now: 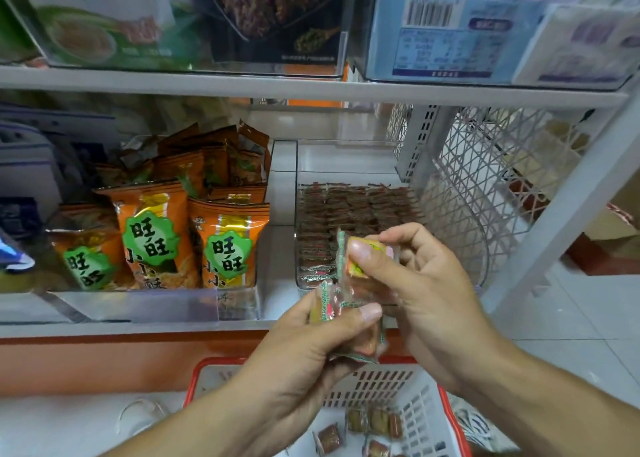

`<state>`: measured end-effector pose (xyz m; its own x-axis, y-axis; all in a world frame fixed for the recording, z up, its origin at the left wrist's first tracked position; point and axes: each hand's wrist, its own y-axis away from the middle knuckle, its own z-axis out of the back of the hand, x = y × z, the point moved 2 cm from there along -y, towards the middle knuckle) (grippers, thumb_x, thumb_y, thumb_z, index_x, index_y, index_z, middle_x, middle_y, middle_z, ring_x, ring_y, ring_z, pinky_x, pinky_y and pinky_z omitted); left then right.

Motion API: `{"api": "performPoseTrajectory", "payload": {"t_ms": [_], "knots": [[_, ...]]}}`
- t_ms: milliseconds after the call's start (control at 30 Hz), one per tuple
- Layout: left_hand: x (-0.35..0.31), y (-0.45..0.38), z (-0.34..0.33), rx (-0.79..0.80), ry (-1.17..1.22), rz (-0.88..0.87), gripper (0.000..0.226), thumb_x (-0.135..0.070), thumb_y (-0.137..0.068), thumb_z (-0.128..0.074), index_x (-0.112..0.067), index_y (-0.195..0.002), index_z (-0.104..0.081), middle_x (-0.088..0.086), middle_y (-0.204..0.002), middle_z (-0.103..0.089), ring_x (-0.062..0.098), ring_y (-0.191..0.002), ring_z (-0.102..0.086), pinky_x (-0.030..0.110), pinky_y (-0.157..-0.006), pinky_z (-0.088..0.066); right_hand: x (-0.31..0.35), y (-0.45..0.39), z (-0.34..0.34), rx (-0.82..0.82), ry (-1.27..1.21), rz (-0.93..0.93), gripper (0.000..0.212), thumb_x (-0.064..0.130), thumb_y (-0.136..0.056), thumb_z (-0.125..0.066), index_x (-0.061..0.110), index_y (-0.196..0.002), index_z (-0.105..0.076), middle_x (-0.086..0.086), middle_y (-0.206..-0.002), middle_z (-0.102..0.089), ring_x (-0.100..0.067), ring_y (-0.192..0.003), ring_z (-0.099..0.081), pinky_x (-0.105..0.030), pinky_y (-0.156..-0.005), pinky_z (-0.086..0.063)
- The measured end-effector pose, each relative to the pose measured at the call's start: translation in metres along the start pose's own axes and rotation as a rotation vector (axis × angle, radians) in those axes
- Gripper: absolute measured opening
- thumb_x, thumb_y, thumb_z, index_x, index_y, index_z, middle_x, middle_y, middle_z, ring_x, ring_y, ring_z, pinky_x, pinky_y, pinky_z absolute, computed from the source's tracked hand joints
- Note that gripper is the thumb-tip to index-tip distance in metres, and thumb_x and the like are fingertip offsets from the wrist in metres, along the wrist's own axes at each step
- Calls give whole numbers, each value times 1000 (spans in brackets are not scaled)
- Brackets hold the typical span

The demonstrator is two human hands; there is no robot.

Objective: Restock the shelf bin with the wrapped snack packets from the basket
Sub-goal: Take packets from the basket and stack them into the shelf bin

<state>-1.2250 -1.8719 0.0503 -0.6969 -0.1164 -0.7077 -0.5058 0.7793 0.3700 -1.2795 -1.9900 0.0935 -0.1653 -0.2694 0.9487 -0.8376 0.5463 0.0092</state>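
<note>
Mid-transfer: our left hand (304,349) grips a clutch of clear-wrapped orange snack packets (346,332); our right hand (415,276) pinches one, bound next for the clear plastic shelf bin (450,235).

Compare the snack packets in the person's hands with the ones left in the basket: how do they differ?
The held packets are up in front of the clear shelf bin, pinched by the left hand and the right hand; the basket packets lie loose on the basket floor. Held ones bunch together; the basket's lie scattered. Both are small, clear-wrapped snacks.
</note>
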Motion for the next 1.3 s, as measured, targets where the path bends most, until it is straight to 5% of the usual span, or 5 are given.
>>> {"api": "performPoseTrajectory", "payload": {"t_ms": [133,300,1000,1167,1300], "knots": [[-9,1,3,-2,-55,-74,60,-24,-58,-91,-15,-115,-74,18,-115,-75,23,-84,-72,31,-63,-59,5,-8,9,75,66,-46,41,29,-61,-94,22,-68,-54,-12,-90,-69,-26,-83,-63,-31,-71,-51],[-16,-1,13,-26,-84,-95,49,-21,-57,-93,-16,-104,-78,13,-107,-78,19,-87,-76,31,-67,-61,0,-10,17,91,200,-51,40,43,-74,-79,13,-96,-65,-7,-93,-75,-12,-79,-68,-16,-66,-51],[-18,-1,22,-110,-99,-190,44,-12,-54,-95,-19,-93,-77,18,-101,-78,23,-84,-77,29,-68,-62,2,-6,18,20,128,-264,55,53,-88,-63,5,-114,-68,-15,-108,-76,-28,-105,-71,-41,-92,-55],[-24,2,26,-278,-339,-381,52,-29,-49,-98,-29,-94,-73,13,-96,-79,34,-90,-77,49,-87,-61,-6,4,11,107,171,-341,43,55,-86,-61,20,-107,-77,-3,-106,-78,-9,-89,-73,-26,-66,-57],[-33,4,23,-248,-474,-396,55,-37,-48,-97,-28,-97,-72,9,-97,-78,33,-94,-75,58,-94,-57,1,0,12,209,109,-446,38,50,-90,-61,22,-110,-78,0,-110,-77,0,-83,-68,-20,-65,-55]]}}
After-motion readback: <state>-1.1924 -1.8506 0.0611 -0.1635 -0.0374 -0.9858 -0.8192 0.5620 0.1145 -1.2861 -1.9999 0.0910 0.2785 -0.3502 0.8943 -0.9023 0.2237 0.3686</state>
